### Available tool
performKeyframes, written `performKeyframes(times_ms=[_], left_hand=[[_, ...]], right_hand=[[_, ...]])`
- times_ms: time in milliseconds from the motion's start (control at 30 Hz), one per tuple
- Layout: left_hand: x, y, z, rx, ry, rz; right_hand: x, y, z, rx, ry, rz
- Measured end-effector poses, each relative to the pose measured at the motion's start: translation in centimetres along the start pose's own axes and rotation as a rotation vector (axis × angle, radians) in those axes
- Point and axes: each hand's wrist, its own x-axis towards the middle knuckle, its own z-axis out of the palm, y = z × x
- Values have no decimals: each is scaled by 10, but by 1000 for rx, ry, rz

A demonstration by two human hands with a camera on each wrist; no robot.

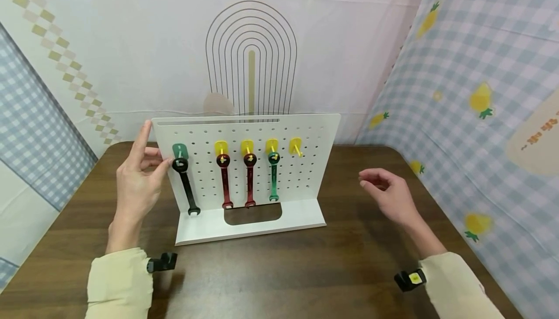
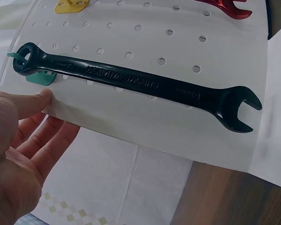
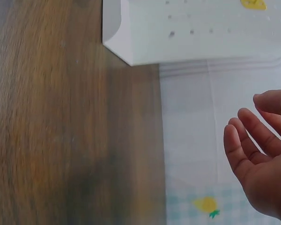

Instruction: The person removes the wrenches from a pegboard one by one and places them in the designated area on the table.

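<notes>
Hanging already: black combination wrench (image 1: 188, 188), two red ones (image 1: 225, 183), green one (image 1: 273, 178)
Rightmost yellow hook (image 1: 295, 145): still bare
Left hand (image 1: 137, 183): pinching pegboard (image 1: 293, 176)
Right hand (image 1: 391, 196): empty, loose

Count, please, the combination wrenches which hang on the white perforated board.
4: a black wrench on the green hook at left, then, rightwards, two dark red wrenches and one green wrench on yellow hooks.
</notes>
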Motion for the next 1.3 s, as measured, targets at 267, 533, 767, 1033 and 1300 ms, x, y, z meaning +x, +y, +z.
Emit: performKeyframes(times_ms=[267, 533, 767, 1033, 1300], left_hand=[[0, 1, 0, 5, -5, 2], [-1, 0, -1, 9, -1, 10], [0, 0, -1, 6, -7, 6], [0, 1, -1, 18, -8, 4], [-1, 1, -1, 6, -3, -5]], right_hand=[[-1, -14, 8, 112, -54, -21], [1, -24, 17, 159, -93, -52], [0, -29, 24, 175, -110, -42], [1, -37, 39, 204, -159, -22], [0, -44, 51, 187, -209, -6]])
